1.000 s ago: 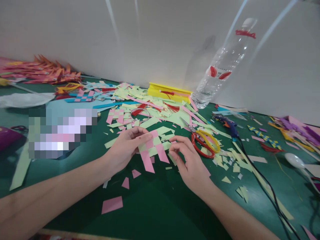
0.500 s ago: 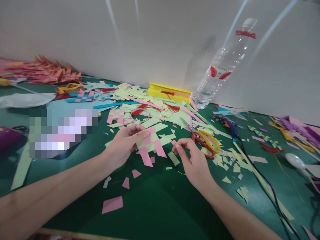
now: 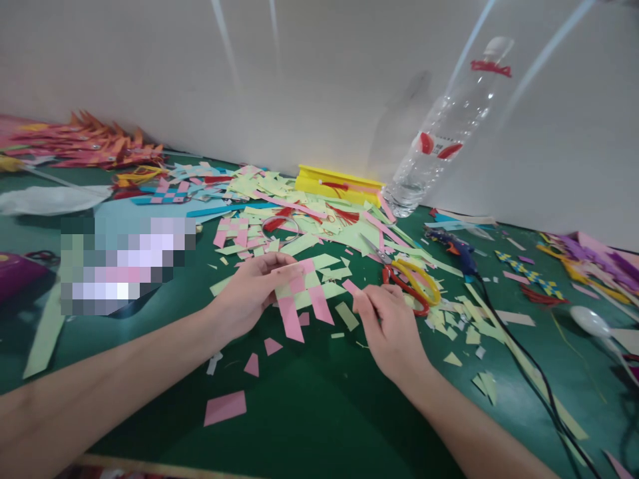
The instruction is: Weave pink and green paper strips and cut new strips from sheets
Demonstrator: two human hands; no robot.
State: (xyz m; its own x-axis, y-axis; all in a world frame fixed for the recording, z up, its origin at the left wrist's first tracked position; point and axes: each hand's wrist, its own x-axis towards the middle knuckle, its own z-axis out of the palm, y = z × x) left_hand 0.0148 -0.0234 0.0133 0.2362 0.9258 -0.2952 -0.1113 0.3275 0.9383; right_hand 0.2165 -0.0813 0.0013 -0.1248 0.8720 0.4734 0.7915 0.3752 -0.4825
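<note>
Between the thumb and fingers of my left hand (image 3: 248, 293) is a woven piece of pink and pale green paper strips (image 3: 300, 287), its pink ends hanging down to the right. My right hand (image 3: 387, 326) is pinched closed on a small pink paper piece (image 3: 351, 287) that pokes out at its fingertips. A gap separates the two hands. Scissors (image 3: 412, 281) with yellow and red handles lie just behind my right hand, their blades pointing up and left. Behind my left hand a similar pink and green woven piece (image 3: 233, 230) lies on the table.
On the green table (image 3: 319, 412), paper scraps (image 3: 264, 187) are heaped around a yellow tray (image 3: 304, 179). A clear bottle (image 3: 439, 143) leans against the wall at the back. A blue glue gun (image 3: 456, 251) with a black cord lies right; orange folded paper (image 3: 100, 143) sits far left.
My right hand has closed more and turned slightly, and the small pink piece in its fingertips now points up and left. The woven piece has shifted slightly down and right in my left hand.
</note>
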